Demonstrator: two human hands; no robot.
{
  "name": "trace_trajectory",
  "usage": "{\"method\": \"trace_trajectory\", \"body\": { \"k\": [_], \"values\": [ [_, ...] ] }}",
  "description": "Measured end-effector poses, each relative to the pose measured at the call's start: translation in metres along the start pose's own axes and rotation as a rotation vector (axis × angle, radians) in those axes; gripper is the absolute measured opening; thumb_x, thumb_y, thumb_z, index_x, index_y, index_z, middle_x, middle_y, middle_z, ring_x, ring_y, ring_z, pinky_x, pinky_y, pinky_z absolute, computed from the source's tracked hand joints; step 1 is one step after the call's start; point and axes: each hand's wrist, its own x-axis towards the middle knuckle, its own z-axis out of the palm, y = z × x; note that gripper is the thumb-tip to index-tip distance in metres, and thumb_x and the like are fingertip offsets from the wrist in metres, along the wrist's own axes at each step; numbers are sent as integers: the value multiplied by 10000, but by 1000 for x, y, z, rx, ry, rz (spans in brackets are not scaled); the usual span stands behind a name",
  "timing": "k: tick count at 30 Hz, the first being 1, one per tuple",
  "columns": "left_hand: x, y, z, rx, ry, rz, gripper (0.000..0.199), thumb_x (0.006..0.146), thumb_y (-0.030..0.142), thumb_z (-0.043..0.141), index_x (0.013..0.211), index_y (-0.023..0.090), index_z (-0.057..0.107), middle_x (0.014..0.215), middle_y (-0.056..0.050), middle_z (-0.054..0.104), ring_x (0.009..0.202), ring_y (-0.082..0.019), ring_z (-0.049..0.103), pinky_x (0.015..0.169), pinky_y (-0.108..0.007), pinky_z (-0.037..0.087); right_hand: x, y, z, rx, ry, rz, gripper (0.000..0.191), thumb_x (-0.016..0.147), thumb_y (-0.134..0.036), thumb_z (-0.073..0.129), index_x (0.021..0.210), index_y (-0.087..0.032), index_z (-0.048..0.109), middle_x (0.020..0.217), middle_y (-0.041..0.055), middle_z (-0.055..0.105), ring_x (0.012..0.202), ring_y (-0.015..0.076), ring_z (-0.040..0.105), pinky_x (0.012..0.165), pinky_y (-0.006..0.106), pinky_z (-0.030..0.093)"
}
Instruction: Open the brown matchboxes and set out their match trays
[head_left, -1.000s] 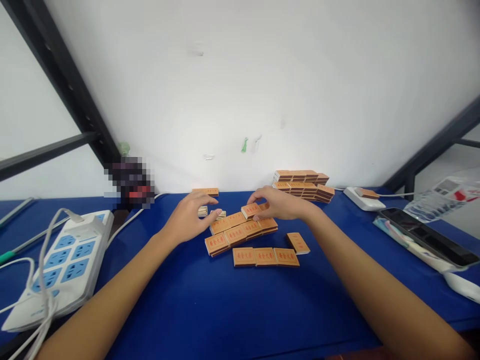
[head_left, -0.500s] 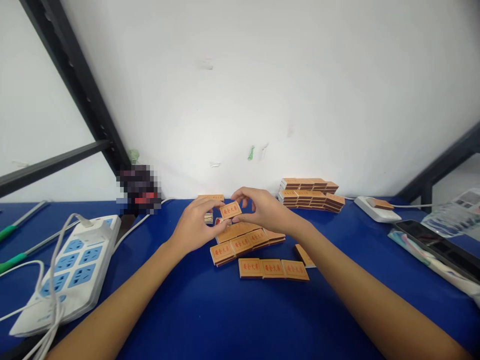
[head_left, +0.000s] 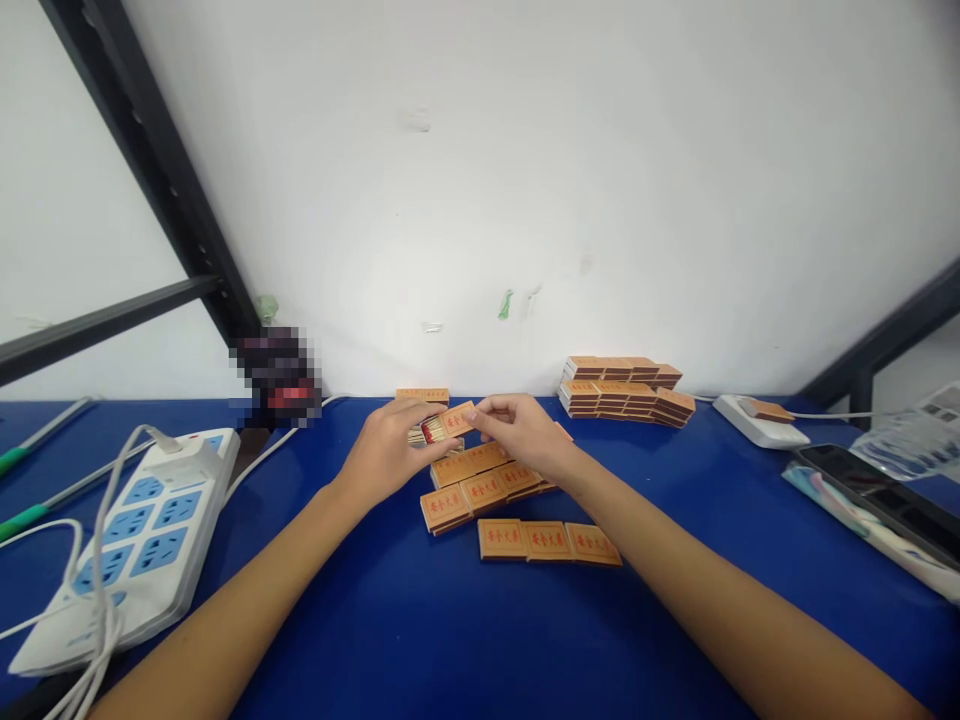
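The left hand pinches, between thumb and fingers, the left end of a partly open matchbox with its matches showing, while the right hand's fingertips pinch its right end, just beyond the stacked boxes on the table.

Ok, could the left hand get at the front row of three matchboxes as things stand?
Probably, once the left hand lets go of the open matchbox: nothing lies on the front row, whose left end and near edge show uncovered.
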Motion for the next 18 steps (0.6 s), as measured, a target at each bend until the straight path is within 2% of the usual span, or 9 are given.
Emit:
{"method": "trace_trajectory", "body": {
  "k": [3,6,9,11,13,15,18],
  "values": [
    [2,-6,-5,53,-65,-8,321,899,334,787,1204,244,743,1104,-68,786,964,-244,726,880,-410,588,10,8,-6,-76,106,86,378,879,-555,658,786,-190,686,702,4,625,571,119,480,539,266,378],
    [6,-10,-15,119,-119,-32,347,886,308,784,1227,255,745,1097,-68,785,958,-250,701,866,-409,568,26,15,-14,-153,234,122,322,911,-467,612,747,-193,656,663,-12,585,608,136,497,583,278,383],
    [10,-10,-27,128,-235,-87,221,822,311,792,1027,228,790,991,-53,790,900,-254,697,803,-382,547,49,20,-21,-242,324,191,343,941,-385,604,657,-194,589,595,-17,523,630,155,526,604,291,386],
    [11,-9,-34,94,-358,-139,192,756,308,792,925,218,794,918,-37,787,819,-235,702,741,-346,533,65,23,-23,-299,313,263,348,950,-351,638,651,-179,593,603,-7,541,647,163,563,617,292,420],
    [12,-8,-40,62,-458,-196,201,705,302,779,884,213,797,873,-26,785,737,-211,694,676,-311,512,79,27,-21,-338,249,336,274,969,-350,673,793,-139,672,749,24,648,727,168,631,676,292,503],
    [12,-6,-44,30,-520,-238,200,683,302,762,856,209,794,825,-13,776,683,-189,676,629,-286,488,90,31,-18,-365,169,395,268,992,-375,684,1064,-117,704,1024,75,713,888,189,688,790,341,583],
    [11,-5,-45,-20,-610,-272,174,678,299,740,823,214,785,754,14,747,647,-170,648,590,-268,450,98,36,-13,-400,95,434,390,1007,-391,677,1309,-147,643,1301,118,659,1094,240,682,923,438,601]
  ]
}}
